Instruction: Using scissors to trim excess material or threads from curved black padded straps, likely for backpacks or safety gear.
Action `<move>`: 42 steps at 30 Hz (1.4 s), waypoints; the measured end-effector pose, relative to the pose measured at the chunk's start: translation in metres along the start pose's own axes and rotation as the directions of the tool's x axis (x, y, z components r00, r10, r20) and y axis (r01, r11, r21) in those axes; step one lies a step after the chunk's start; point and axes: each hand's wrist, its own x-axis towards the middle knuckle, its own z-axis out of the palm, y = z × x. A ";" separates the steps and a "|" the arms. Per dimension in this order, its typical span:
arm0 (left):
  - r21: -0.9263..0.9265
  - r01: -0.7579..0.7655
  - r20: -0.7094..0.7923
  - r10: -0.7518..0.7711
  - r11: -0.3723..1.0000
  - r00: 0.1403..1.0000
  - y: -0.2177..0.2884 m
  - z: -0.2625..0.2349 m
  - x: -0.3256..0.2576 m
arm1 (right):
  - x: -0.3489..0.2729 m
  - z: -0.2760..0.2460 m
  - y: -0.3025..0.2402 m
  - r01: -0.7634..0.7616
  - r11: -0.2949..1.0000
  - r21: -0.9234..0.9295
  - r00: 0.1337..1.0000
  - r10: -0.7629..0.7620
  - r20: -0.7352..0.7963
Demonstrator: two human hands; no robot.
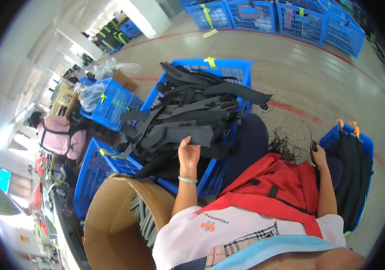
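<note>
1. The floor (291, 58) is grey and glossy, crossed by red lines, with a row of blue crates (251, 18) along its far side.
2. A big blue crate (235, 68) stands in front of the person, heaped above its rim with black straps (188, 108); one sticks out past its right edge, near the far right corner.
3. A round cardboard bin (107, 216) is just beside this crate's near left corner, with grey strips (143, 220) inside.
4. A smaller blue crate (368, 155) is at the person's right, packed with long black pieces (348, 180); orange ties (355, 129) show at its far edge.
5. A red cloth (282, 182) lies across the person's lap.
6. The held strap (188, 134), wide and dark grey, is over the heap, toward the big crate's near edge.
7. The left grip (189, 153) pinches its lower edge, thumb in front; a pale bracelet (188, 179) circles that wrist.
8. The right grip (319, 157) is closed around black-handled scissors (313, 148), blades pointing up and away, well apart from the held strap.
9. Dark thread scraps (283, 146) lie in a tangle on the floor, between the two crates.
</note>
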 end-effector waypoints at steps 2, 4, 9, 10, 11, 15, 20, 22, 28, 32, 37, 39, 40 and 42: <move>0.005 0.050 0.082 -0.050 0.999 0.995 -0.005 0.023 -0.010 | 0.002 0.001 0.006 0.010 1.000 0.009 0.999 -0.010 -0.036; 0.073 0.037 0.089 -0.043 0.997 0.995 -0.021 0.038 -0.018 | -0.004 -0.002 0.005 0.015 0.997 0.072 0.999 -0.013 -0.034; 0.347 -0.079 0.325 -0.041 0.934 0.945 -0.059 0.084 -0.033 | -0.015 -0.004 -0.051 -0.082 0.897 0.434 0.990 0.024 0.139; 0.362 -0.097 0.326 -0.028 0.927 0.945 -0.065 0.091 -0.035 | -0.019 -0.005 -0.077 -0.093 0.840 0.534 0.981 -0.014 0.194; 0.362 -0.083 0.354 -0.055 0.928 0.934 -0.074 0.093 -0.035 | -0.024 -0.006 -0.096 -0.075 0.841 0.535 0.978 -0.041 0.202; 0.486 -0.011 0.418 -0.221 0.874 0.881 -0.126 0.102 -0.045 | -0.049 -0.016 -0.163 -0.116 0.712 0.692 0.934 -0.158 0.319; 0.621 -0.032 0.542 -0.399 0.783 0.739 -0.169 0.107 -0.061 | -0.084 -0.024 -0.202 -0.087 0.633 0.769 0.869 -0.330 0.369; 0.657 0.120 0.488 -0.541 0.744 0.685 -0.173 0.107 -0.065 | -0.093 -0.022 -0.204 -0.066 0.666 0.743 0.864 -0.334 0.377; 0.622 0.285 0.517 -0.656 0.730 0.550 -0.175 0.104 -0.064 | -0.108 -0.005 -0.185 -0.430 0.404 0.807 0.791 -0.263 0.553; 0.616 0.358 0.524 -0.704 0.702 0.479 -0.170 0.100 -0.061 | -0.121 0.007 -0.198 -0.474 0.380 0.794 0.804 -0.180 0.566; 0.615 0.352 0.538 -0.702 0.705 0.466 -0.167 0.085 -0.053 | -0.119 0.021 -0.194 -0.513 0.381 0.769 0.790 -0.141 0.597; 0.610 0.357 0.558 -0.703 0.708 0.441 -0.164 0.081 -0.050 | -0.119 0.026 -0.202 -0.528 0.394 0.753 0.802 -0.061 0.594; 0.610 0.363 0.555 -0.707 0.705 0.439 -0.163 0.080 -0.048 | -0.118 0.028 -0.203 -0.531 0.392 0.751 0.802 -0.056 0.595; 0.635 0.304 0.558 -0.694 0.710 0.454 -0.162 0.080 -0.041 | -0.113 0.031 -0.207 -0.485 0.412 0.771 0.828 -0.066 0.556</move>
